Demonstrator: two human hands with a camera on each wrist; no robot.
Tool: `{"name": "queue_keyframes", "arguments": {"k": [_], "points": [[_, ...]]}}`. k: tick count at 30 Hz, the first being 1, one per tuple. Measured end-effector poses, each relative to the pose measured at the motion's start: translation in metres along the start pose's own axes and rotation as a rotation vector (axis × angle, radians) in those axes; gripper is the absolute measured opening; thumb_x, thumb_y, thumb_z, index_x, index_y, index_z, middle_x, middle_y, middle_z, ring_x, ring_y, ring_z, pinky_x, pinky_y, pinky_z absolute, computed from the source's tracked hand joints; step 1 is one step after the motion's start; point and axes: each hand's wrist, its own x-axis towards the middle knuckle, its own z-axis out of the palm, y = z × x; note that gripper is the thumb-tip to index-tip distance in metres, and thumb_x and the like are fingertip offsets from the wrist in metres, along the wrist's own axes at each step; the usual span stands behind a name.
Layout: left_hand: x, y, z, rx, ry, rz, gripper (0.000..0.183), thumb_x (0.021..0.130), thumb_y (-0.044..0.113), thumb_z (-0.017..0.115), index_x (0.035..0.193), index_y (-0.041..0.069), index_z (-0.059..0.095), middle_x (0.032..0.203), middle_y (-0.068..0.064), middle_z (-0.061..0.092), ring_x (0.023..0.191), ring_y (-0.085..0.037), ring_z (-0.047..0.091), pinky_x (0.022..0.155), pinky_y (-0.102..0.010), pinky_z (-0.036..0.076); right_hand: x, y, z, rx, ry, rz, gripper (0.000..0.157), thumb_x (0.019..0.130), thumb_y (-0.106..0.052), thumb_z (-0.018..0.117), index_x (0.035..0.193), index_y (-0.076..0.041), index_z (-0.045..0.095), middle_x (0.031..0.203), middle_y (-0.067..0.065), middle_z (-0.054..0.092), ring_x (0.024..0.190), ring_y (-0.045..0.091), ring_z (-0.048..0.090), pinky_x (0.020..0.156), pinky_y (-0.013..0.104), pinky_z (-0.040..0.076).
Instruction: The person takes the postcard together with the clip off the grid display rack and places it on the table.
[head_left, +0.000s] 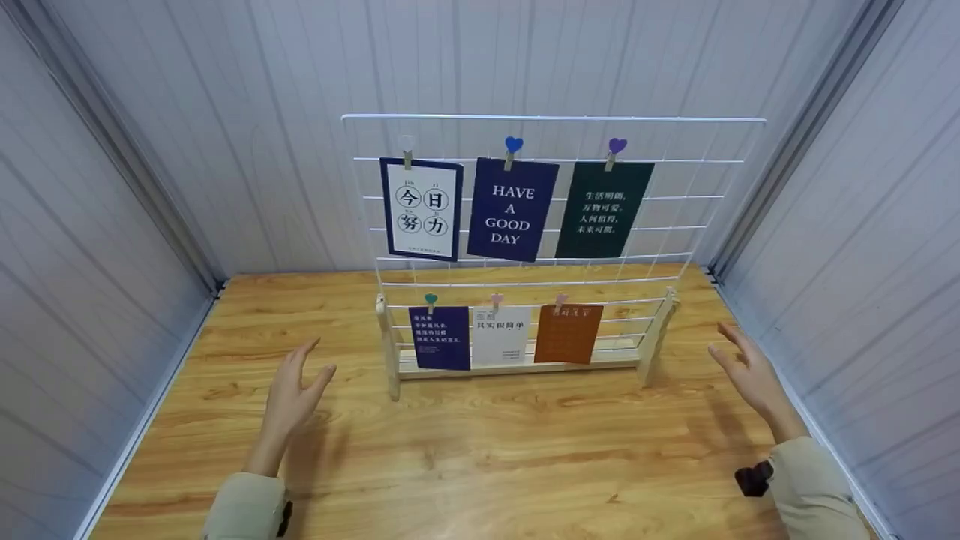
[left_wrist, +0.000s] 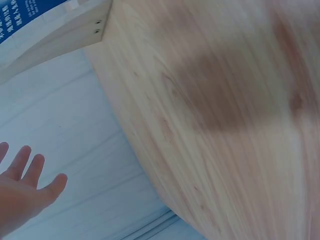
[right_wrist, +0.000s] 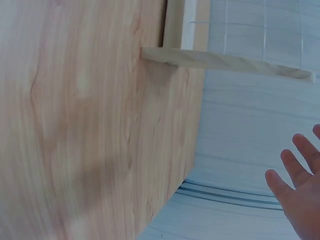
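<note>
A white wire grid rack [head_left: 555,118] stands in a pale wooden base [head_left: 517,370] on the table. Three larger cards hang in its upper row: a blue-bordered white card [head_left: 422,210], a navy "HAVE A GOOD DAY" card [head_left: 513,210] and a dark green card [head_left: 604,210]. Below them are a navy card [head_left: 441,337], a white card [head_left: 500,341] and an orange card [head_left: 568,337]. Small heart-topped clips [head_left: 514,144] pin the cards. My left hand [head_left: 294,391] is held left of the rack, fingers spread, touching nothing. To the rack's right, my right hand [head_left: 750,375] hovers likewise, holding nothing.
The wood-grain tabletop [head_left: 480,457] extends in front of the rack. Light ribbed panels enclose it: a back wall [head_left: 300,150], a left wall [head_left: 90,300] and a right wall [head_left: 855,262] close beside the right hand.
</note>
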Motion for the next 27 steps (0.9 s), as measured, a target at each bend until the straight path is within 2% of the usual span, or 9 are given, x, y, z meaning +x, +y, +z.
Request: {"name": "queue_keyframes", "arguments": {"k": [6,10,14,17,22,25,27], "points": [[0.006,0.014,-0.006,-0.156,-0.001,-0.073,0.048,0.089,0.025,0.053,0.127,-0.002,0.039,0.123,-0.021,0.043,0.114,-0.035,0.037,0.089,-0.054,0.03,0.003,-0.013,-0.004,0.111,0.03,0.017,0.059,0.093,-0.034,0.042,0.137,0.0,0.023,0.135,0.024,0.028,0.12,0.039,0.025,0.091,0.057,0.023],[0.011,0.023,-0.009,-0.234,0.015,-0.1,0.043,0.089,0.023,0.052,0.124,-0.001,0.043,0.121,-0.017,0.046,0.112,-0.03,0.04,0.09,-0.049,0.032,0.007,-0.023,-0.005,0.168,0.05,0.023,0.057,0.093,-0.033,0.042,0.136,0.0,0.026,0.132,0.022,0.033,0.12,0.025,0.029,0.094,0.051,0.023],[0.017,0.033,-0.012,-0.32,0.018,-0.095,0.041,0.09,0.023,0.051,0.122,-0.003,0.045,0.119,-0.015,0.048,0.109,-0.023,0.043,0.089,-0.041,0.036,0.011,-0.032,-0.006,0.223,0.067,0.013,0.054,0.093,-0.032,0.042,0.135,0.0,0.029,0.128,0.01,0.041,0.112,0.007,0.037,0.093,0.028,0.031],[0.021,0.041,-0.016,-0.376,0.013,-0.088,0.041,0.09,0.022,0.05,0.121,-0.005,0.045,0.12,-0.015,0.048,0.107,-0.02,0.043,0.089,-0.038,0.036,0.014,-0.039,-0.006,0.289,0.087,-0.028,0.05,0.093,-0.027,0.043,0.132,0.003,0.033,0.12,-0.003,0.047,0.107,0.002,0.042,0.085,0.014,0.035],[0.025,0.071,-0.025,-0.433,0.006,-0.111,0.037,0.091,0.015,0.048,0.121,-0.007,0.044,0.12,-0.019,0.047,0.107,-0.02,0.043,0.092,-0.037,0.033,0.022,-0.053,-0.007,0.424,0.116,-0.104,0.038,0.092,-0.016,0.046,0.126,0.002,0.043,0.108,-0.009,0.055,0.102,0.008,0.049,0.081,0.014,0.039],[0.031,0.078,-0.025,-0.463,0.01,-0.121,0.037,0.091,0.016,0.049,0.12,-0.007,0.045,0.119,-0.019,0.048,0.106,-0.018,0.044,0.092,-0.035,0.033,0.026,-0.064,-0.007,0.509,0.117,-0.135,0.033,0.092,-0.013,0.047,0.122,0.001,0.047,0.106,-0.003,0.058,0.1,0.01,0.051,0.081,0.017,0.041],[0.037,0.075,-0.022,-0.49,0.014,-0.115,0.039,0.09,0.019,0.051,0.12,-0.006,0.045,0.118,-0.017,0.049,0.105,-0.016,0.045,0.091,-0.031,0.035,0.028,-0.071,-0.006,0.549,0.113,-0.154,0.031,0.091,-0.012,0.047,0.12,0.001,0.049,0.106,-0.001,0.059,0.099,0.012,0.052,0.081,0.018,0.042]]}}
